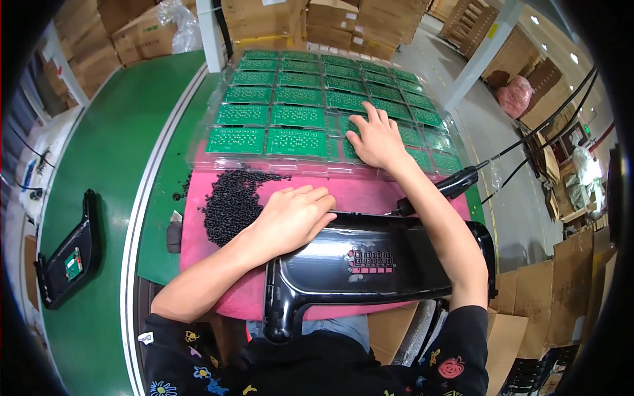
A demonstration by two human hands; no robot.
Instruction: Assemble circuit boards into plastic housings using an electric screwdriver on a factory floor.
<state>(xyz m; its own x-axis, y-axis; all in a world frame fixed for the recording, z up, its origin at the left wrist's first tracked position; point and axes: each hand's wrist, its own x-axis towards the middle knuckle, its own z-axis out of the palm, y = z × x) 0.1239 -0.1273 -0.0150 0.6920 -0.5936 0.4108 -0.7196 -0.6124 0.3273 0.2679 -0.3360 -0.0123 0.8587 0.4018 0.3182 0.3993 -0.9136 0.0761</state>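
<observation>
A long, glossy black plastic housing (330, 264) lies across the pink mat in front of me, with a small grid of openings in its middle. My left hand (294, 218) is closed at its far left rim, fingers curled and thumb against the edge. Beside that hand spreads a heap of small black screws (231, 206). Over a clear plastic tray (198, 158) holding rows of green circuit boards (297, 116), my right hand (378, 140) is open, its fingers apart and its fingertips at the boards. My palm hides part of the boards beneath.
A black electric screwdriver (456, 181) with a cable lies right of the mat (198, 264), partly behind my right forearm. Another black housing (71, 261) with a board in it lies on the green belt (119, 165) at left. Cardboard boxes (264, 23) stand behind; a post (485, 53) rises at right.
</observation>
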